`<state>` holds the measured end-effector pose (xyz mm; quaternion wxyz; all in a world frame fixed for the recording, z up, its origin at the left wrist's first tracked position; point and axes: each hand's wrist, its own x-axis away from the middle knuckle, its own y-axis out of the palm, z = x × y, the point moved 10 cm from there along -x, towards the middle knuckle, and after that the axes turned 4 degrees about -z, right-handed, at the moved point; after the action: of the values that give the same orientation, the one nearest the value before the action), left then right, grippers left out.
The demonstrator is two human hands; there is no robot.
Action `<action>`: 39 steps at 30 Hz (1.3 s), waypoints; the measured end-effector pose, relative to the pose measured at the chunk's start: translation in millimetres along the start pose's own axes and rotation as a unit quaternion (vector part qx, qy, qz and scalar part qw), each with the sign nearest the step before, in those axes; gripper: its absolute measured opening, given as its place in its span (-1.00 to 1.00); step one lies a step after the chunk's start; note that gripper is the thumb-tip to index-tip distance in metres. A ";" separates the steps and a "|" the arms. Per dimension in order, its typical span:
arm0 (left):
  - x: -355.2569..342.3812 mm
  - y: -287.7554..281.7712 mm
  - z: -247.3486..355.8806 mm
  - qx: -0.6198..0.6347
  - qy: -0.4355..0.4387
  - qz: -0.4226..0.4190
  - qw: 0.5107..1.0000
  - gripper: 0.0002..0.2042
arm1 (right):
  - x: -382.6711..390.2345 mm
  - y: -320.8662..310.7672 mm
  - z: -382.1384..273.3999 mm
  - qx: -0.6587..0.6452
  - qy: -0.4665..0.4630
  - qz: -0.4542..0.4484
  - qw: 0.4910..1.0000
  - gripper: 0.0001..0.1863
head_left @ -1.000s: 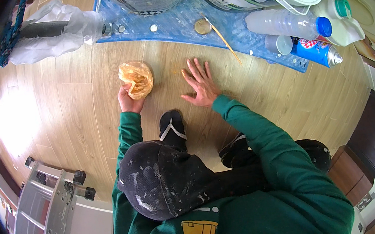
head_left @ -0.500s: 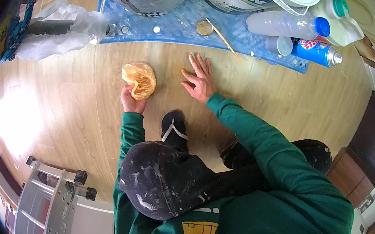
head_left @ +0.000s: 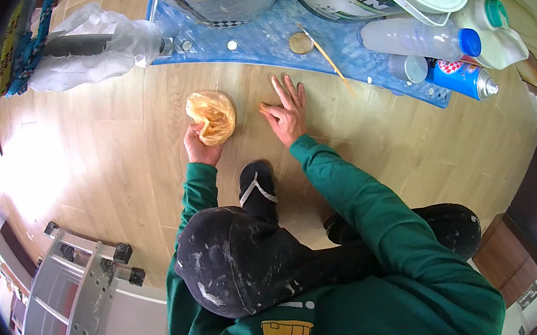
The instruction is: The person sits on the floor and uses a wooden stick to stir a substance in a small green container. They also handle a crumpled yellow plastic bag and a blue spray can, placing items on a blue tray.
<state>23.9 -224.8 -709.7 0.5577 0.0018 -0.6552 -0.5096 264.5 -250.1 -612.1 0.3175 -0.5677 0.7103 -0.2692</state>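
My left hand [head_left: 204, 149] is closed round the lower side of a crumpled, thin orange plastic bag [head_left: 214, 117], whose mouth gapes open just above the wood-look floor. To its right, low over the boards, is my right hand [head_left: 287, 116]. Its thumb and index finger are pinched together, with the other fingers stretched toward the blue board. A small orange-brown tint shows at the pinched tips; what is between them is too small to make out.
A paint-spotted blue board [head_left: 254, 61] spans the far side, carrying buckets [head_left: 226, 3], a thin brush [head_left: 330, 61], a round lid [head_left: 300, 42], a plastic bottle [head_left: 411, 39] and a blue spray can [head_left: 460, 78]. An aluminium ladder [head_left: 77, 308] lies at the left, near my sandalled foot [head_left: 257, 186].
My right thumb and index finger have closed into a pinch where a small yellowish bit lay on the floor. The left hand still holds the bag; the whole view has shifted slightly.
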 end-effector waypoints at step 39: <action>0.9 38.6 -25.8 0.062 -0.058 -0.031 0.996 -0.16 | -5.7 -54.9 18.3 -0.040 0.000 -0.057 0.998 -0.73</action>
<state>64.3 -223.9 -686.9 0.5013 0.0271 -0.7162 -0.4847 314.2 -256.5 -582.4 0.2789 -0.6195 0.6868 -0.2584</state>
